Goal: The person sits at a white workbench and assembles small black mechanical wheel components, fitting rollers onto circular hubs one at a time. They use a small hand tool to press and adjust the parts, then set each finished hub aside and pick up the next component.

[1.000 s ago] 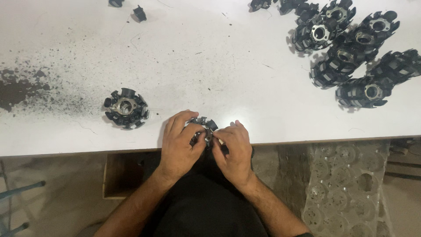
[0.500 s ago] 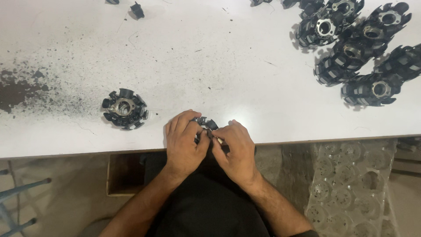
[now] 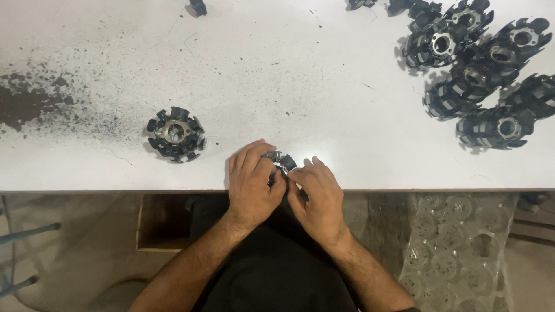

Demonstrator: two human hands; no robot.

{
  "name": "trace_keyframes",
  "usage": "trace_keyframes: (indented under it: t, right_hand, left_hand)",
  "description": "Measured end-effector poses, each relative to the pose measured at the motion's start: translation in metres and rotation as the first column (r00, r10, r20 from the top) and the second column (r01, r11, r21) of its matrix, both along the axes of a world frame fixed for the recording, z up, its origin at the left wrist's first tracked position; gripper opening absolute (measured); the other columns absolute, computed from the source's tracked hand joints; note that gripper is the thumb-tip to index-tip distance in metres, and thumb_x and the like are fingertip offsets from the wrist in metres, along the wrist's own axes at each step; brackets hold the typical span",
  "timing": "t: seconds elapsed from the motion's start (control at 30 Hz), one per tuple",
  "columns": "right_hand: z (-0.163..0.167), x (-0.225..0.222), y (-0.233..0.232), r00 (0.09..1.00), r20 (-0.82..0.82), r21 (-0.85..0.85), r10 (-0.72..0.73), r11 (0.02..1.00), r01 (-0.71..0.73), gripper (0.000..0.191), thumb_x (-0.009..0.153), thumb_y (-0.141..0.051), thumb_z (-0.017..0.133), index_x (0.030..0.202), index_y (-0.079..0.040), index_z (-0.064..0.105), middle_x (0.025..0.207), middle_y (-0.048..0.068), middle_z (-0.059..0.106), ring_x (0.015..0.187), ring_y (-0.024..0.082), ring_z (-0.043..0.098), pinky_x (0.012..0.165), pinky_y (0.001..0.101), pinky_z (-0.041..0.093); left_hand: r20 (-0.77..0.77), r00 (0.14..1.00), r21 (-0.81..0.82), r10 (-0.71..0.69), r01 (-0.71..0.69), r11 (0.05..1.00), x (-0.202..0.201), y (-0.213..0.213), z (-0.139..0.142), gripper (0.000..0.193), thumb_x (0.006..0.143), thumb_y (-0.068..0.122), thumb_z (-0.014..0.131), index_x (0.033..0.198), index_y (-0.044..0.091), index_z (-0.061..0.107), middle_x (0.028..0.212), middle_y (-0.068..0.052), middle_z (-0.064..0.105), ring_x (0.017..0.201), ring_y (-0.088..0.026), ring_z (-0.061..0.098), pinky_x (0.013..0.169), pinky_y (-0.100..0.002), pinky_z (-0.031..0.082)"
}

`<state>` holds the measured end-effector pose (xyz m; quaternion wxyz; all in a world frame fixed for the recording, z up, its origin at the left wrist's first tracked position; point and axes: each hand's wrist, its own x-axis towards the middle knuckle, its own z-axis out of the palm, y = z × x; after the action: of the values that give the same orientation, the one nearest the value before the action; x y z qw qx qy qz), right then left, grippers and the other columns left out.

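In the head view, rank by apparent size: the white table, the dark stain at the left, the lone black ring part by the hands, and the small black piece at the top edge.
1. white table
2. dark stain
3. lone black ring part
4. small black piece, cut off by the frame edge, so its full size is unsure

The left hand and right hand hide most of another part.

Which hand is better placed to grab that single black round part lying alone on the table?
Probably the left hand: the lone round part lies just to its left near the table edge, while the right hand would have to cross over.
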<state>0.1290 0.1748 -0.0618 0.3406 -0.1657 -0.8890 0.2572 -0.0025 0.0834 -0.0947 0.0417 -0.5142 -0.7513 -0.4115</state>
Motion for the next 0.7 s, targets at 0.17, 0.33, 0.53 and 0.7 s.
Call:
trace_keyframes:
  t: [0.17, 0.33, 0.53, 0.7]
  right_hand:
    - [0.013, -0.001, -0.014, 1.000, 0.030, -0.020, 0.000, 1.000, 0.001, 0.023, 0.083, 0.002, 0.075, 0.103, -0.003, 0.064, 0.095, 0.012, 0.069, 0.092, 0.034, 0.069, 0.111, 0.0555, 0.050]
    - [0.018, 0.004, -0.020, 0.991, -0.106, -0.069, -0.084, 0.995, 0.077, 0.019, 0.090, 0.002, 0.071, 0.105, -0.003, 0.061, 0.095, 0.010, 0.069, 0.089, 0.030, 0.070, 0.115, 0.0574, 0.046]
    - [0.008, 0.000, -0.016, 0.991, -0.103, -0.097, -0.083, 0.993, 0.073, 0.017, 0.090, 0.001, 0.071, 0.102, -0.004, 0.061, 0.090, 0.009, 0.067, 0.080, 0.028, 0.067, 0.115, 0.0573, 0.047]
    - [0.001, 0.003, -0.012, 0.992, -0.102, -0.105, -0.076, 0.992, 0.065, 0.017, 0.090, 0.001, 0.071, 0.103, -0.004, 0.061, 0.089, 0.008, 0.067, 0.079, 0.026, 0.067, 0.114, 0.0574, 0.047]
  left_hand:
    - [0.038, 0.999, 0.055, -0.007, 0.005, 0.998, -0.005, -0.019, 0.023, 0.013, 0.083, 0.009, 0.073, 0.091, 0.005, 0.063, 0.132, -0.013, 0.060, 0.132, -0.033, 0.053, 0.109, -0.051, 0.042]
    - [0.140, 0.990, -0.017, -0.036, 0.039, 0.999, -0.023, -0.039, 0.056, 0.024, 0.083, 0.010, 0.075, 0.101, 0.004, 0.062, 0.131, -0.016, 0.056, 0.117, -0.032, 0.059, 0.093, -0.043, 0.052]
    - [-0.061, 0.989, -0.378, -0.132, 0.100, 0.920, -0.024, -0.021, 0.068, 0.029, 0.082, 0.018, 0.078, 0.101, 0.001, 0.064, 0.103, -0.013, 0.060, 0.097, -0.029, 0.062, 0.088, -0.046, 0.051]
    - [-0.115, 0.989, -0.445, -0.088, 0.028, 0.895, -0.015, -0.014, 0.067, 0.022, 0.087, 0.018, 0.074, 0.100, 0.002, 0.066, 0.102, -0.012, 0.062, 0.097, -0.028, 0.062, 0.087, -0.045, 0.051]
